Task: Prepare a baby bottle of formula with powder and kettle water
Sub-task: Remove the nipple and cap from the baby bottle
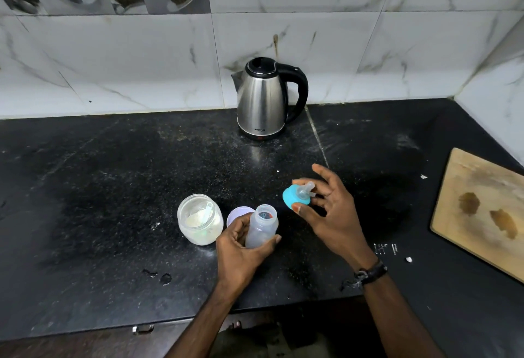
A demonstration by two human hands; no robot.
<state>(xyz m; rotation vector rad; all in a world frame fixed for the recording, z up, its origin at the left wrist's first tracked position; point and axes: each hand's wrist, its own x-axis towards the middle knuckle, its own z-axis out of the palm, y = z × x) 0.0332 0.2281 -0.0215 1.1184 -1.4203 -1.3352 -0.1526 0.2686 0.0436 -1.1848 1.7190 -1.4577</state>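
- On the black stone bench [113,187], near its front edge, the left hand [241,253] has its grip closed around a clear baby bottle [262,226], held tilted with its open mouth up and away from the person.
- Just right of it, the right hand [330,210] pinches a teal screw ring with a clear nipple [297,196] between thumb and fingers, off the bottle and held in the air above the bench.
- Left of the bottle, a lidless clear jar [200,219] stands on the bench, part-filled with pale formula powder; a clear scoop lies inside it.
- Between jar and bottle, a pale round lid [236,214] lies flat, partly hidden by the left hand.
- At the back, by the marbled wall tiles [312,31], a steel electric kettle [262,99] stands upright with its black lid shut, handle to the right and spout to the left.
- At the right edge lies a stained wooden chopping board [482,210], well apart from the hands.
- A dark band [371,271] circles the right wrist.
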